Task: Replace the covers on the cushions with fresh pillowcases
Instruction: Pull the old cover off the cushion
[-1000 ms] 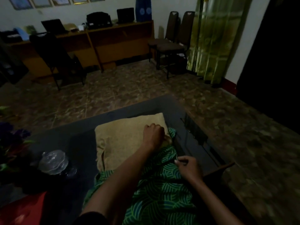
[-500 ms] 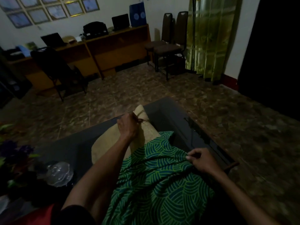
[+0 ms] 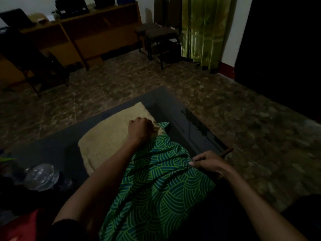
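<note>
A tan cushion [image 3: 107, 141] lies on the dark glass table [image 3: 52, 148]. Its near part sits inside a green pillowcase with a wavy leaf pattern [image 3: 156, 188]. My left hand [image 3: 140, 130] is fisted on the cushion's right side, gripping the tan fabric at the pillowcase's opening. My right hand [image 3: 208, 161] pinches the gathered right edge of the pillowcase near the table's right edge. The pillowcase drapes toward me over the table's near side.
A clear plastic item [image 3: 41, 176] lies on the table at the left, beside something red [image 3: 19, 226]. Beyond the table are tiled floor [image 3: 112, 84], a wooden desk [image 3: 90, 32], dark chairs [image 3: 159, 32] and a green curtain [image 3: 205, 28].
The cushion, lifted at its far end half a second ago, lies flat again. My left hand has moved right along it toward the pillowcase opening. My right hand keeps its pinch on the pillowcase's right edge.
</note>
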{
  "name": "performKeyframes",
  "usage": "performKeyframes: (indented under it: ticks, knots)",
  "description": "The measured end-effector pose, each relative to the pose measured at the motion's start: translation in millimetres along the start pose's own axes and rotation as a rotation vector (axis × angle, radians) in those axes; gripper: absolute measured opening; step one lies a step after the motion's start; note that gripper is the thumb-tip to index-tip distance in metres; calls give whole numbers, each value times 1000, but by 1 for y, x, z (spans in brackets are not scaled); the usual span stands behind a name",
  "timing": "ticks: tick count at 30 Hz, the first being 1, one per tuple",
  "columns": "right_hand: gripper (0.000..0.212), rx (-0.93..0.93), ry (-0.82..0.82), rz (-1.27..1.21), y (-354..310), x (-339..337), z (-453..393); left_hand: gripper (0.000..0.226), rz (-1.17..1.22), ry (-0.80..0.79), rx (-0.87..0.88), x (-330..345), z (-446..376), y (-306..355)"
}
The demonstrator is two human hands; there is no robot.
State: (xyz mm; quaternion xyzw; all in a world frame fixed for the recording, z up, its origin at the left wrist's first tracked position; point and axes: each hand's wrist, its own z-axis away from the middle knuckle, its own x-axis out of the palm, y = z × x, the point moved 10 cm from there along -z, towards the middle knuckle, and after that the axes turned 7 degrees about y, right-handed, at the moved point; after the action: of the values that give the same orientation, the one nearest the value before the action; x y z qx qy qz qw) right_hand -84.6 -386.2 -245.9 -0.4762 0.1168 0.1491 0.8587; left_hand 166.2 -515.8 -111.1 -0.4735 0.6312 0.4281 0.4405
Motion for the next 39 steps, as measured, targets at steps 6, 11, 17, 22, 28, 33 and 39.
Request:
performKeyframes:
  ticks: [6,11,17,22,28,33,39]
  knots:
    - [18,-13,52,80,13,-22,18,14,-2,83,-156,-12,-7,-7]
    - [26,-28,100,235,31,-54,31,7,90,141,-291,-32,-6,-26]
    - [10,-129,59,303,11,-44,41,15,124,69,-145,-21,3,-13]
    - [21,-209,52,250,-28,-9,38,31,56,-105,1,-6,11,1]
    - [24,-210,173,266,-23,-17,45,14,46,35,-87,-13,11,2]
    - [25,-174,141,368,-12,-37,59,11,101,119,-172,-28,3,-11]
    - [24,-127,37,492,4,-38,62,11,169,122,-212,-34,11,-23]
